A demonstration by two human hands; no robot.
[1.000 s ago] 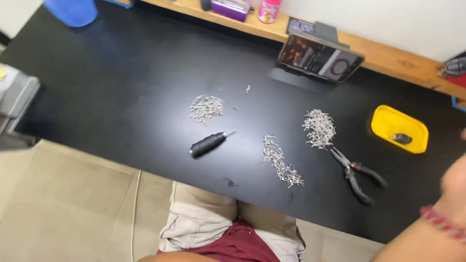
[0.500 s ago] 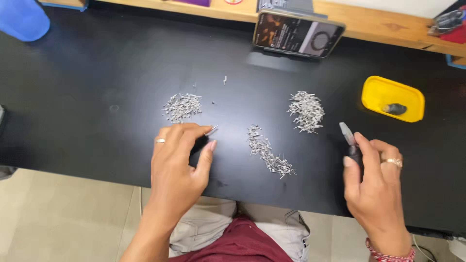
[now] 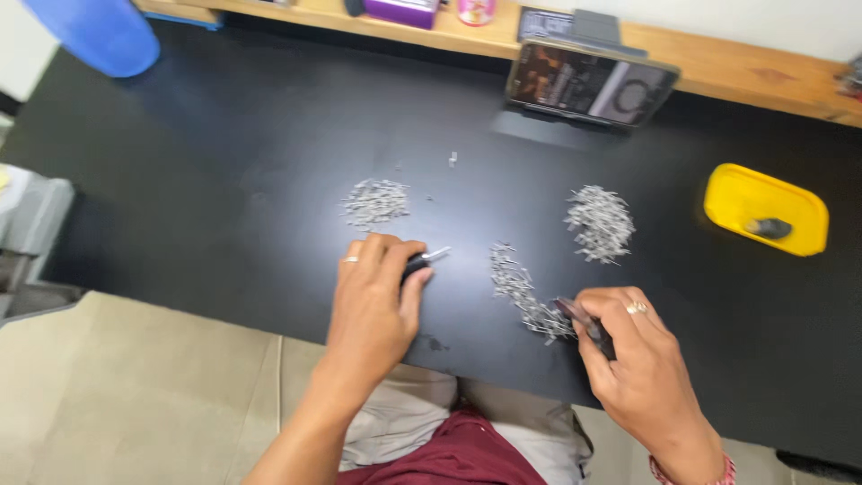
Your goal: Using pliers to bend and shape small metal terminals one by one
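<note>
From the head view, the left hand is closing its fingers on a black-handled tool near the bench's front edge, while the right hand is gripping pliers at the middle pile of metal bits; picking single pieces cleanly probably needs a steady, light squeeze
</note>
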